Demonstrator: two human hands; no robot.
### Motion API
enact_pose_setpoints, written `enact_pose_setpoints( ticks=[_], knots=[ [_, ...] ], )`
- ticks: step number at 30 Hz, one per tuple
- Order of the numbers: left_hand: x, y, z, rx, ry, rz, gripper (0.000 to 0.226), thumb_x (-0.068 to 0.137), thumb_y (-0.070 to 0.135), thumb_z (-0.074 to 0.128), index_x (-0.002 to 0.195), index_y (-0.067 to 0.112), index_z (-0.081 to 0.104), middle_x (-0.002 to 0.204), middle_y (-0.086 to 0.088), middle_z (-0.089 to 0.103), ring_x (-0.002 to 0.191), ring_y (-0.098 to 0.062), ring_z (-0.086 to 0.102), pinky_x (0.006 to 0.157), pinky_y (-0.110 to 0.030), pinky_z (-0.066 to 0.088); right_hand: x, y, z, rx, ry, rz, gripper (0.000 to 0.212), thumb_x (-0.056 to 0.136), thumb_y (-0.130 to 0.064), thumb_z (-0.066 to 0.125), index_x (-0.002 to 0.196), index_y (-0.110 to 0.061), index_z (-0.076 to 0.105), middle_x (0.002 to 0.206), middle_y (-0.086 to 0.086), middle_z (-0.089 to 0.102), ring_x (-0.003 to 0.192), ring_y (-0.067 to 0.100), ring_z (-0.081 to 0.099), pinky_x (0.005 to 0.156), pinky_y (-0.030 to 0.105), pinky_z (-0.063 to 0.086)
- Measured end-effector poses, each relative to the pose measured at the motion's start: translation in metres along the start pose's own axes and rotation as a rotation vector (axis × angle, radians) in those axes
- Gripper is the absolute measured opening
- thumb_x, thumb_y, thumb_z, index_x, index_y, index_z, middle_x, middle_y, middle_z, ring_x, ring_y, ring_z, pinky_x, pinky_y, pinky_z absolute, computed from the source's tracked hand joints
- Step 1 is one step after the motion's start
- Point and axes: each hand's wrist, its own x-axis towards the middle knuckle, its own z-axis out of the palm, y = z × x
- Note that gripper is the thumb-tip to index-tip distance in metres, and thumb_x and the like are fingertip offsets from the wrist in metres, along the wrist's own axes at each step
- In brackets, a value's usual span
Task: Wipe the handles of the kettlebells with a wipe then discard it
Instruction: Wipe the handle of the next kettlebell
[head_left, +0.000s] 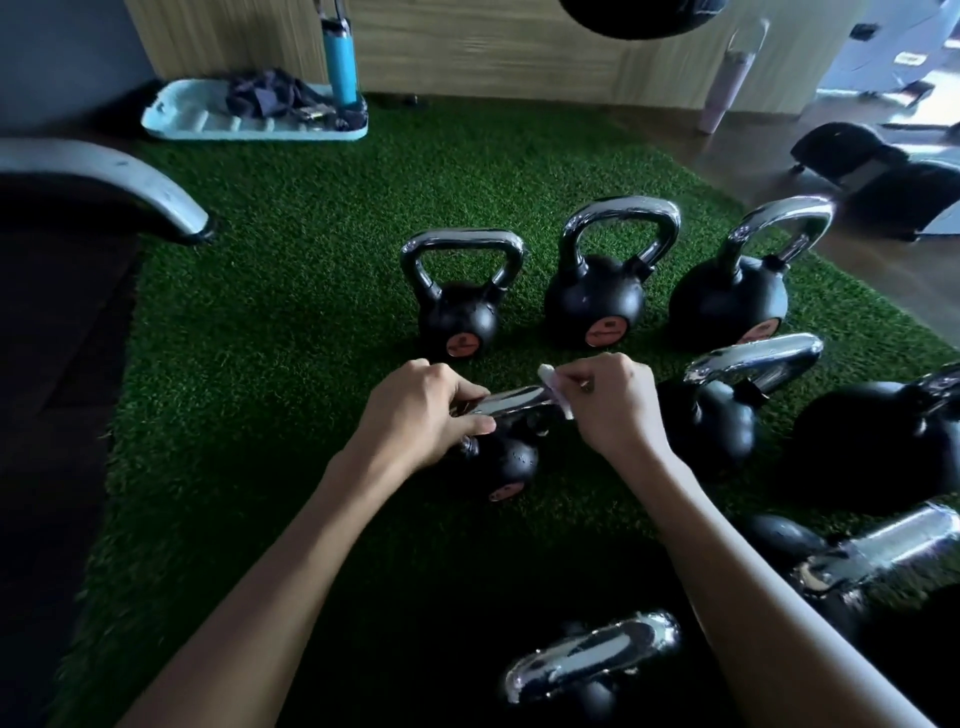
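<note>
- my left hand (431, 410) is curled round the left end of the chrome handle (511, 404) of a small black kettlebell (511, 462). the bell sits directly under both hands on the green artificial turf mat (260, 338), and this grip steadies it.
- my right hand (615, 405) pinches a white wipe (549, 375) folded over the right end of that same handle. the wipe touches the chrome, and most of it is hidden inside my curled fingers.
- the step in hand, as i judge it, is rubbing the top bar of this handle, with the wipe at its right end.
- the next move calls for sliding the wipe along the bar toward my left hand. that hand will have to shift or let go so the part it covers gets wiped too. the two side legs of the handle come after that.
- beyond my hands stands a row of three black kettlebells (595, 301) with upright chrome handles.
- a larger kettlebell (711, 421) sits just to the right of my right hand, with more bells further right and beside my right forearm.
- a near kettlebell (592, 654) lies between my forearms, close to me.
- i cannot tell which of these handles are already wiped, so i would take each in turn.
- no bin shows anywhere. far beyond my left hand are a pale blue tray (182, 130) holding dark cloth and a blue bottle (340, 62), so discarding the wipe means looking elsewhere.
</note>
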Motion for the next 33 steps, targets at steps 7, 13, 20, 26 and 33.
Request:
enact_pose_setpoints(
  ticks=[7, 13, 20, 26, 33],
  knots=[
    [-0.033, -0.021, -0.003, -0.010, 0.007, -0.023, 0.043, 0.078, 0.067, 0.069, 0.119, 0.053, 0.067, 0.083, 0.007, 0.053, 0.083, -0.011, 0.054, 0.061, -0.022, 0.036, -0.016, -0.023, 0.008, 0.121, -0.006, -0.049, 0.030, 0.089, -0.041, 0.073, 0.074, -0.015, 0.079, 0.069, 0.003, 0.073, 0.066, 0.017, 0.065, 0.065, 0.027, 0.045],
    [-0.039, -0.020, 0.004, 0.008, 0.093, -0.015, 0.047, 0.076, 0.069, 0.069, 0.120, 0.054, 0.066, 0.076, 0.010, 0.049, 0.074, -0.010, 0.050, 0.059, -0.028, 0.033, -0.016, 0.025, 0.017, 0.234, -0.148, 0.286, 0.012, 0.089, -0.033, 0.073, 0.081, -0.029, 0.081, 0.076, -0.005, 0.076, 0.074, 0.009, 0.066, 0.060, 0.020, 0.044],
    [-0.030, -0.028, 0.010, -0.005, 0.091, -0.030, 0.043, 0.079, 0.066, 0.069, 0.120, 0.057, 0.064, 0.109, 0.002, 0.073, 0.114, -0.021, 0.060, 0.072, -0.027, 0.040, -0.015, 0.044, 0.029, 0.467, -0.203, 0.435, 0.017, 0.086, -0.023, 0.075, 0.070, -0.028, 0.079, 0.057, -0.010, 0.066, 0.052, 0.004, 0.047, 0.052, 0.025, 0.038],
    [-0.023, -0.012, 0.017, 0.009, 0.139, -0.015, 0.043, 0.084, 0.061, 0.068, 0.126, 0.054, 0.062, 0.096, 0.002, 0.065, 0.101, -0.020, 0.062, 0.075, -0.028, 0.044, -0.015, 0.048, 0.018, 0.508, -0.204, 0.559, 0.008, 0.085, -0.023, 0.079, 0.092, -0.020, 0.082, 0.056, -0.012, 0.065, 0.040, -0.003, 0.048, 0.046, 0.017, 0.037],
    [-0.013, 0.007, 0.018, -0.184, 0.164, 0.069, 0.050, 0.081, 0.063, 0.069, 0.124, 0.040, 0.069, 0.102, 0.004, 0.072, 0.094, -0.009, 0.063, 0.080, -0.026, 0.049, -0.021, 0.011, -0.022, 0.723, -0.192, 0.322, 0.009, 0.081, -0.013, 0.082, 0.090, -0.013, 0.079, 0.082, 0.003, 0.078, 0.065, 0.003, 0.067, 0.067, 0.018, 0.051]
  ],
)
